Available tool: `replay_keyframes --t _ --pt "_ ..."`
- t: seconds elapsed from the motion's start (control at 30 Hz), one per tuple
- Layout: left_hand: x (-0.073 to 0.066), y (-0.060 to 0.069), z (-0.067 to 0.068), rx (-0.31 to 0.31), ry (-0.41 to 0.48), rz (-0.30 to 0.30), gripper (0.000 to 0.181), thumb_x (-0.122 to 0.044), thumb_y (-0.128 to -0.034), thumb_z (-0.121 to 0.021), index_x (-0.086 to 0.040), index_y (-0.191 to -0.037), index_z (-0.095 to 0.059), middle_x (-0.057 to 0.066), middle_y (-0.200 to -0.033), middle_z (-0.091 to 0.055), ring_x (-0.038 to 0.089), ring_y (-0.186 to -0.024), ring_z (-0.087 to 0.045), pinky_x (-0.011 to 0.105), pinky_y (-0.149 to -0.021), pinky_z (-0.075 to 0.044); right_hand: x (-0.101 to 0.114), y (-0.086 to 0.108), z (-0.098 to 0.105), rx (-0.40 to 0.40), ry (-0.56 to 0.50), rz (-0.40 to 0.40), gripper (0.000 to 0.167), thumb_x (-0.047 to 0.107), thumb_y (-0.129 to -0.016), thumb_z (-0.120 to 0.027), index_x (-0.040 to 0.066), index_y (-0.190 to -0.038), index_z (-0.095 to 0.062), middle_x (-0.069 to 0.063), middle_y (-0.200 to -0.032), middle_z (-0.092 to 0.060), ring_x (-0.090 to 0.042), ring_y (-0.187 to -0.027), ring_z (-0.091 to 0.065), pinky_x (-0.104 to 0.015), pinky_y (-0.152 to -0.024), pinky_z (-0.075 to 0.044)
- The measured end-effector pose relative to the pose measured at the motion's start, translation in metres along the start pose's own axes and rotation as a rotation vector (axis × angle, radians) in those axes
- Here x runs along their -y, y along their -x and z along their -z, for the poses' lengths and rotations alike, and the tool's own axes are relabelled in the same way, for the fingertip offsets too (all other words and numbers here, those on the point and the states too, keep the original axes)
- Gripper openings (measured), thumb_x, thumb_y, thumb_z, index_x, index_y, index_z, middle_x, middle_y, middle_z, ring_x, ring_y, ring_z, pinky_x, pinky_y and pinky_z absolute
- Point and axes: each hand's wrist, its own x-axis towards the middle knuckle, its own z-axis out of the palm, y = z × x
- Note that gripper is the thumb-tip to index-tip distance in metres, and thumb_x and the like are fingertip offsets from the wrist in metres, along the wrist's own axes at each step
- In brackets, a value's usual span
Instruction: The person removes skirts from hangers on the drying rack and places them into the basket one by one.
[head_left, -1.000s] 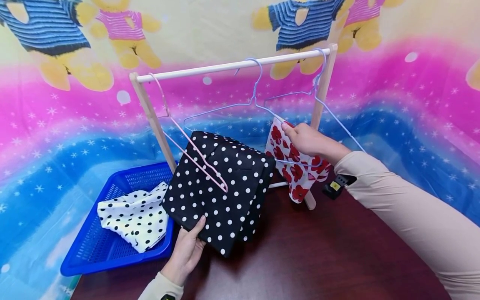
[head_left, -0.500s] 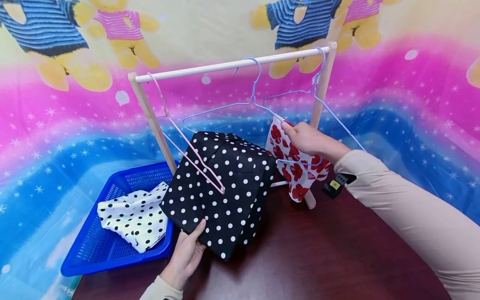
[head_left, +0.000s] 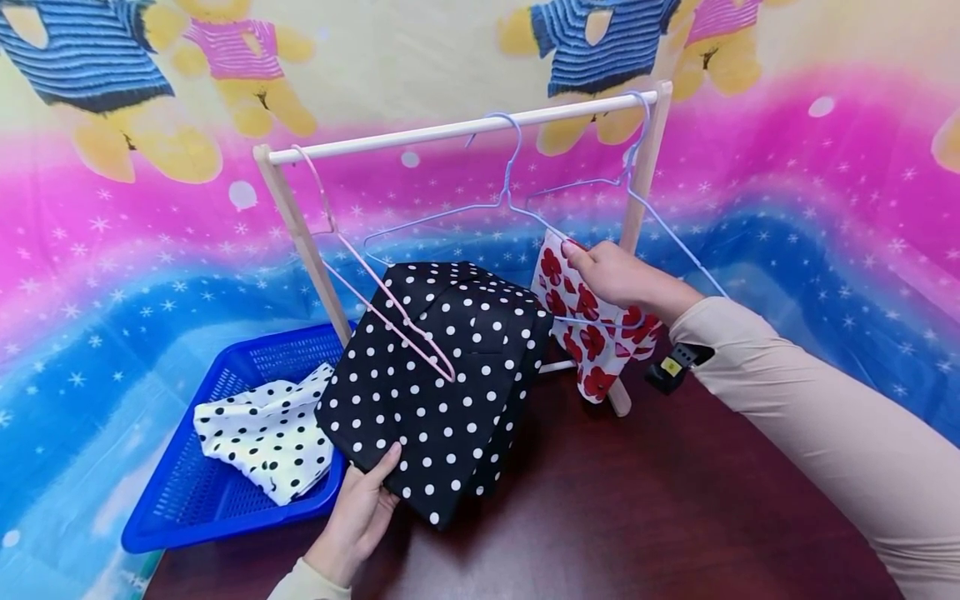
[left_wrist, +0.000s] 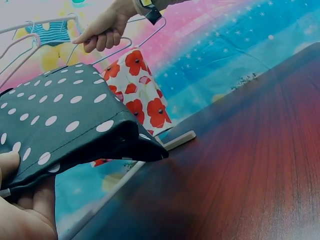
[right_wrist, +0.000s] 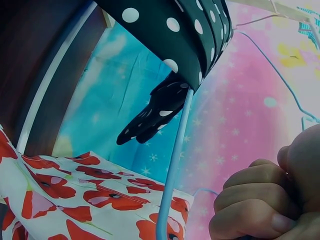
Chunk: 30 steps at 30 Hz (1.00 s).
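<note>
A black cloth with white dots [head_left: 435, 392] drapes over the lower bar of a blue hanger [head_left: 450, 212], which hooks on the rack's rail. My left hand [head_left: 358, 512] pinches the cloth's lower left edge, thumb on top. My right hand [head_left: 618, 279] grips the hanger's right shoulder with curled fingers. In the left wrist view the dotted cloth [left_wrist: 55, 115] lies between thumb and fingers. The right wrist view has the curled right hand [right_wrist: 270, 200] beside the blue hanger wire [right_wrist: 175, 165]. A pink hanger [head_left: 390, 304] hangs in front of the cloth.
A blue basket [head_left: 225, 525] at the left holds a white cloth with black dots [head_left: 270, 433]. Behind my right hand, a red-flowered cloth [head_left: 592, 342] hangs near another blue hanger [head_left: 671, 229]. The wooden rack [head_left: 645, 183] stands on a dark red table [head_left: 637, 500].
My left hand has moved slightly down and left, drawing the cloth's lower edge with it. The right hand keeps its grip on the blue hanger.
</note>
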Motion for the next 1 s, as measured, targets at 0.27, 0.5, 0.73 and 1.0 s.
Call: replay_keyframes --t 0.27,0.5,0.73,1.0 --pt "-0.003 0.0 0.004 -0.016 -0.021 -0.002 0.014 -0.022 -0.1046 -0.056 -0.021 -0.118 -0.056 -0.012 -0.105 -0.076 0.005 -0.099 -0.073 0.026 -0.088 -0.058 -0.002 0.0 0.001 -0.006 -0.002 -0.003 0.064 0.049 -0.11 -0.018 0.017 -0.057 -0.033 0.005 -0.048 -0.029 -0.011 -0.04 -0.027 -0.023 -0.042 -0.027" --pt "-0.001 0.004 0.006 -0.011 -0.022 0.002 0.013 -0.022 -0.1052 -0.055 -0.021 -0.118 -0.055 -0.013 -0.105 -0.076 0.004 -0.099 -0.073 0.026 -0.088 -0.057 -0.002 0.0 0.0 -0.002 -0.024 -0.002 0.064 0.049 -0.11 -0.019 0.016 -0.057 -0.033 0.004 -0.048 -0.03 -0.011 -0.04 -0.029 -0.023 -0.042 -0.028" --pt "0.003 0.007 0.003 0.011 -0.011 0.018 0.015 -0.023 -0.1053 -0.055 -0.02 -0.121 -0.054 -0.012 -0.108 -0.076 0.005 -0.101 -0.073 0.025 -0.09 -0.057 -0.001 0.0 -0.001 0.007 -0.043 -0.018 0.064 0.053 -0.109 -0.018 0.017 -0.059 -0.033 0.005 -0.049 -0.029 -0.011 -0.04 -0.028 -0.023 -0.041 -0.027" --pt "0.004 0.011 0.004 -0.013 -0.033 0.029 0.019 -0.024 -0.1047 -0.056 -0.02 -0.122 -0.052 -0.013 -0.109 -0.076 0.004 -0.102 -0.072 0.026 -0.091 -0.057 -0.001 0.001 -0.001 0.004 -0.036 -0.022 0.064 0.054 -0.109 -0.018 0.017 -0.058 -0.032 0.004 -0.048 -0.03 -0.011 -0.04 -0.029 -0.024 -0.041 -0.028"
